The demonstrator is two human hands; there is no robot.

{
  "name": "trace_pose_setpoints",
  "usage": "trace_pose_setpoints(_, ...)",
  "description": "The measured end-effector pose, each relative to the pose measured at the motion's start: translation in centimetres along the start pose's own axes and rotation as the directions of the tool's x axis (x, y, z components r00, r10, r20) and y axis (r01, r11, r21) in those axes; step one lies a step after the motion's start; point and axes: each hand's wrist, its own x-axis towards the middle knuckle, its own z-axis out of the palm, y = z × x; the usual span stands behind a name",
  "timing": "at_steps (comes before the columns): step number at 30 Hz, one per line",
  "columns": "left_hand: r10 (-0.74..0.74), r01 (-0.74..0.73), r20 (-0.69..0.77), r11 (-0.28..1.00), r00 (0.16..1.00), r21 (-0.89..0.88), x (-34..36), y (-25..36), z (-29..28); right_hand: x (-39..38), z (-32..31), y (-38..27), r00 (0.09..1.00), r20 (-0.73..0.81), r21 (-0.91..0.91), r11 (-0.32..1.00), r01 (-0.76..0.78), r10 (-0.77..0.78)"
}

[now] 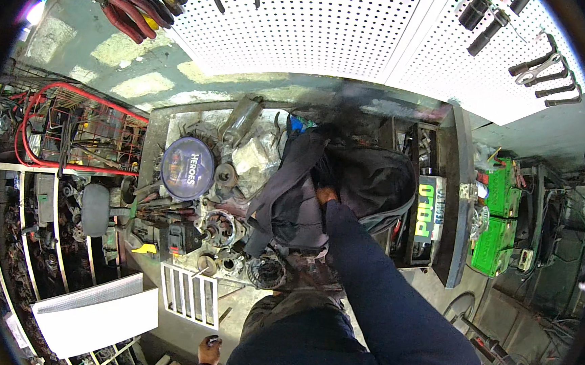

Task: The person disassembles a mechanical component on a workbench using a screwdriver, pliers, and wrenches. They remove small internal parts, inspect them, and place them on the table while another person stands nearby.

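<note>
A dark, soft fabric bag [380,188] lies open on the workbench in front of me, with straps or folds spread toward its left side. My right arm stretches forward across it. Part of my right hand [327,196] shows at the bag's opening, while its fingers are hidden in the dark inside. Low on the left, my left hand [209,350] hangs beside my leg, away from the bench. Its fingers are curled round something small and pale that I cannot make out.
Left of the bag are a round dark-lidded tub [187,168], metal machine parts [221,228] and tools on the bench. A red-rimmed wire basket [83,127] stands further left. Green batteries [495,244] sit at the right. Pliers [129,10] hang above by white pegboard [296,30].
</note>
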Motion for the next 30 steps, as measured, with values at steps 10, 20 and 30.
trace_pose_setpoints(10,0.001,-0.003,-0.026,0.996,1.000,-0.087,-0.9,-1.9,0.2,1.1,-1.6,0.5,0.958,0.113,-0.036,0.962,0.270,-0.264)
trace_pose_setpoints(20,0.127,-0.124,-0.012,0.984,0.992,0.129,0.5,0.9,1.2,-19.4,-16.6,-10.3,0.773,-0.634,0.436,0.816,0.379,-0.021)
trace_pose_setpoints(30,0.773,-0.813,0.266,0.506,0.576,0.288,4.0,18.9,1.0,-41.1,-26.8,-11.6,0.706,-0.701,0.709,0.003,0.705,-0.105)
